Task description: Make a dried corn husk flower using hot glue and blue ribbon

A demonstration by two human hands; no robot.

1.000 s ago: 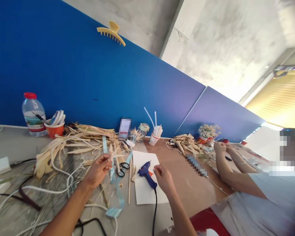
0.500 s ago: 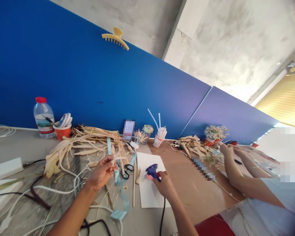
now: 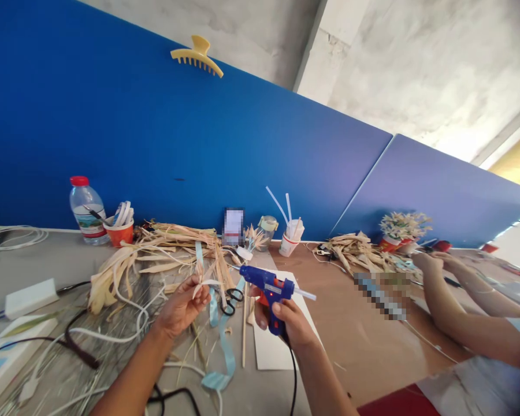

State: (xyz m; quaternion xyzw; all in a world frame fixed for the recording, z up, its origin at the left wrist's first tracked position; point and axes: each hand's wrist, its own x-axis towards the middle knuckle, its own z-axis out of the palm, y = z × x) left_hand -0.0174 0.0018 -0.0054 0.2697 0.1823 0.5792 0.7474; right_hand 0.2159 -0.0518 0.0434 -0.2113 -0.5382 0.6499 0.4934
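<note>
My left hand (image 3: 181,309) pinches a small, pale strip of dried husk (image 3: 207,282) between thumb and fingers. My right hand (image 3: 298,328) is wrapped around the grip of a blue hot glue gun (image 3: 266,283), which has a clear glue stick coming out of its back end. The gun's nozzle points left, toward the husk strip, and a gap shows between them. Black-handled scissors (image 3: 233,301) lie between my hands, beside a light blue ribbon (image 3: 227,349) and a thin wooden stick (image 3: 245,335). A white sheet of paper (image 3: 272,352) lies beneath the gun.
Dried husks (image 3: 173,240) pile up at the back, near a water bottle (image 3: 88,216) and an orange cup (image 3: 120,234). White cables (image 3: 112,337) tangle at left. A paper cup (image 3: 289,245) holds glue sticks. At right, another person's hands (image 3: 433,266) work near dried flowers (image 3: 405,225).
My right hand has lifted the glue gun off the paper and turned it toward my left hand. The left hand still pinches the husk strip. The view has shifted slightly.
</note>
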